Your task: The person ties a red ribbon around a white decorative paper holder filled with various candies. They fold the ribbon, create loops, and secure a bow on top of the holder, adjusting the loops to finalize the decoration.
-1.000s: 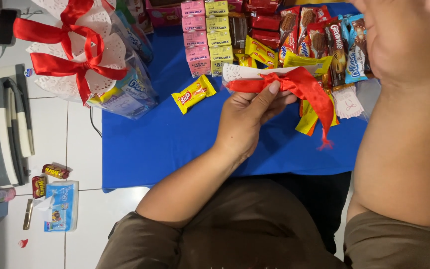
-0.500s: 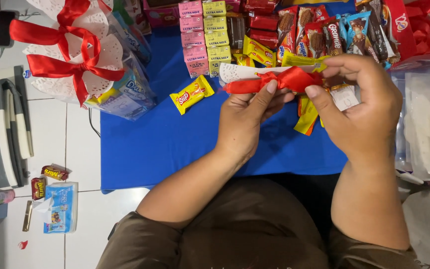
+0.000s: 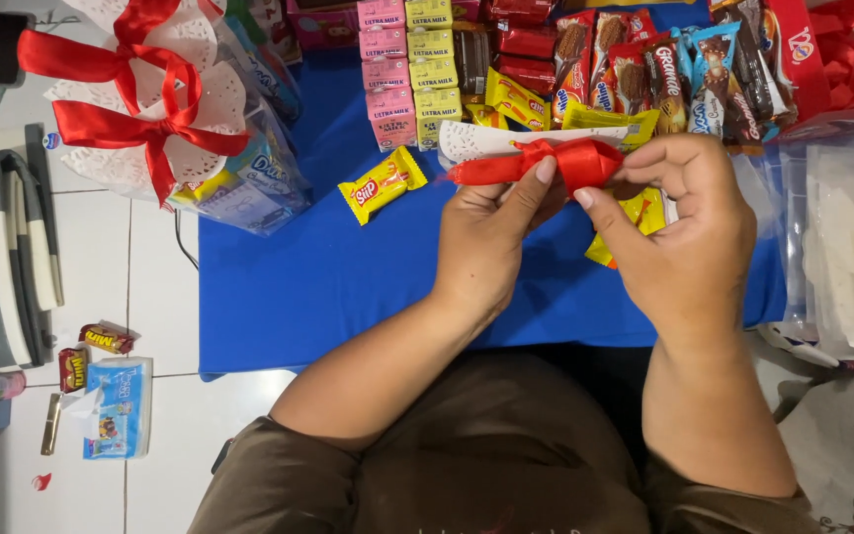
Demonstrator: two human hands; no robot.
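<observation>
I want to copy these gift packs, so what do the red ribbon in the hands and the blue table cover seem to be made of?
The red ribbon, pinched between the left hand and the right hand, looks like satin-type fabric or synthetic: smooth, with a soft sheen on its folds. The blue table cover looks like matte cloth or thin sheeting: flat, even colour, no gloss; which one is unclear.

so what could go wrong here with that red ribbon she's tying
The red ribbon is pinched only between the left hand and the right hand, so the half-formed loop could slip loose. The white doily packet beneath it looks thin and might crumple or tear if pulled tight. The yellow snack bar lies close by and could get knocked.
</observation>
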